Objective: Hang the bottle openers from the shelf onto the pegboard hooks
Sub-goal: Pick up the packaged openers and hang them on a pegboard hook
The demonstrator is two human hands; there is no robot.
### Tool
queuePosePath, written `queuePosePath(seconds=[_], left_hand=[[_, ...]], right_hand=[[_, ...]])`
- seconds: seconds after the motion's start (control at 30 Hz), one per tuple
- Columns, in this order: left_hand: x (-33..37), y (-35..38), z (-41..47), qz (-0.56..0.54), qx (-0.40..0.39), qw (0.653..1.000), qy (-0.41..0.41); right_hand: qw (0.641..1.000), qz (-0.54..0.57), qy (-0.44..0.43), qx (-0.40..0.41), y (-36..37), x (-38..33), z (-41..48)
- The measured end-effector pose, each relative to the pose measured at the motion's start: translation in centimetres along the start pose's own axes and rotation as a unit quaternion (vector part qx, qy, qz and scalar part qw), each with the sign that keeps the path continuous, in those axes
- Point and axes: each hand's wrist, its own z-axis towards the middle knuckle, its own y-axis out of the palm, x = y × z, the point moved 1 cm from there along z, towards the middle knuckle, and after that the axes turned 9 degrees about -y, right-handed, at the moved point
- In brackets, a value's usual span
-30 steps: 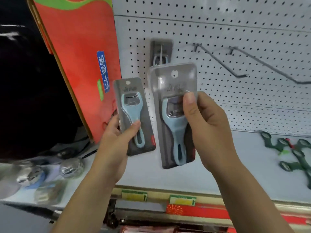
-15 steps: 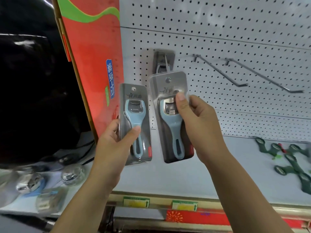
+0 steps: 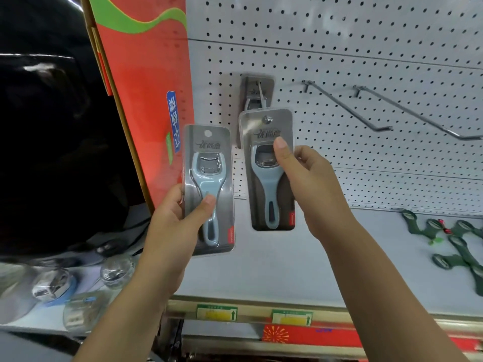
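My right hand (image 3: 308, 184) pinches a packaged light-blue bottle opener (image 3: 266, 194) by its right side, thumb on the front. The hole at the top of its card sits on the tip of a pegboard hook (image 3: 262, 97), where another packaged opener (image 3: 252, 92) hangs behind it. My left hand (image 3: 180, 220) grips a second packaged blue opener (image 3: 209, 163) upright, left of the first, thumb across its handle. Two bare hooks (image 3: 347, 105) stick out of the white pegboard (image 3: 366, 48) to the right.
Several dark green openers (image 3: 454, 246) lie loose on the white shelf (image 3: 287, 267) at the right. A red and green cardboard panel (image 3: 146, 74) leans at the left. Shiny round items (image 3: 115, 273) sit at the lower left. Price tags (image 3: 217, 312) line the shelf's front edge.
My right hand has carried its opener up to the hook, so the card's hole now sits on the hook's tip. My left hand has lifted its opener a little.
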Motion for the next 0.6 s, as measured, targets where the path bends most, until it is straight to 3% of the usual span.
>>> queuePosePath(seconds=[0.2, 0.33, 0.43, 0.6], left_hand=[[0.2, 0.8, -1.1, -0.067, 0.008, 0.997, 0.030], [0.7, 2.4, -1.6, -0.041, -0.048, 0.996, 0.069], [1.2, 3.4, -1.3, -0.012, -0.091, 0.992, 0.083], [1.0, 4.2, -0.2, 0.008, -0.100, 0.993, 0.065]], right_hand=[[0.999, -0.040, 0.003, 0.006, -0.1, -0.4, 2.2], [0.999, -0.021, -0.010, 0.038, -0.6, -0.5, 2.3], [0.995, 0.031, -0.050, 0.075, -1.3, -1.4, 1.5], [0.987, 0.006, -0.131, 0.097, -2.2, -3.0, 0.5]])
